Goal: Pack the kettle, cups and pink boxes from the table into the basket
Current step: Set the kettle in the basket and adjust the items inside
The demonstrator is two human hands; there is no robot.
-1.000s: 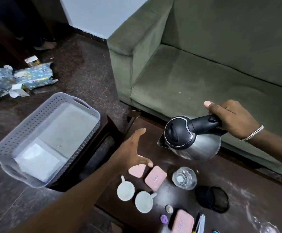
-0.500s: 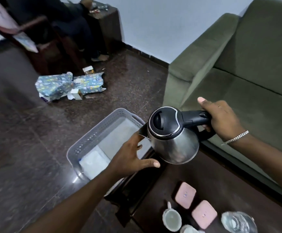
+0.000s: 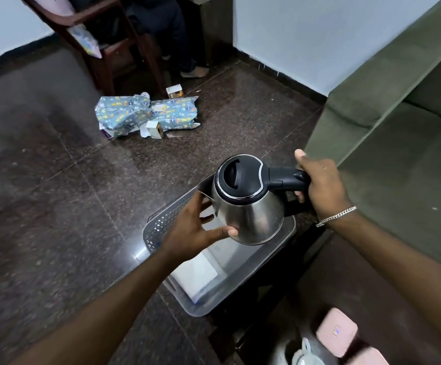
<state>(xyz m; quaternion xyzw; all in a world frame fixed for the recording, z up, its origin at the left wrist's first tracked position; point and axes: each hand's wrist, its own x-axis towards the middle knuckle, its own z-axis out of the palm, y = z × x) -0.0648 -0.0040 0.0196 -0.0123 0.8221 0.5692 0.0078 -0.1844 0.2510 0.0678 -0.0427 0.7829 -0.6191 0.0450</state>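
A steel kettle [image 3: 251,214] with a black lid hangs over the far end of the grey perforated basket [image 3: 161,227]. My right hand [image 3: 322,185] grips its black handle. My left hand [image 3: 195,227] is spread against the kettle's left side, thumb touching the steel body. Inside the basket lies a white sheet [image 3: 195,275]. On the dark table at the bottom right, a pink box [image 3: 336,331] is in full view, a second pink box [image 3: 366,356] is cut by the frame edge, and a white cup [image 3: 306,355] is partly visible.
The basket rests on a dark stool beside the table [image 3: 372,285]. A green sofa [image 3: 398,127] fills the right. Wrapped blue parcels [image 3: 145,114] and small cartons lie on the dark stone floor. A wooden chair [image 3: 114,43] and a person's legs are at the back.
The kettle has travelled left from above the table to above the basket. My left hand has come up to touch its side. My view has swung left, away from the table.
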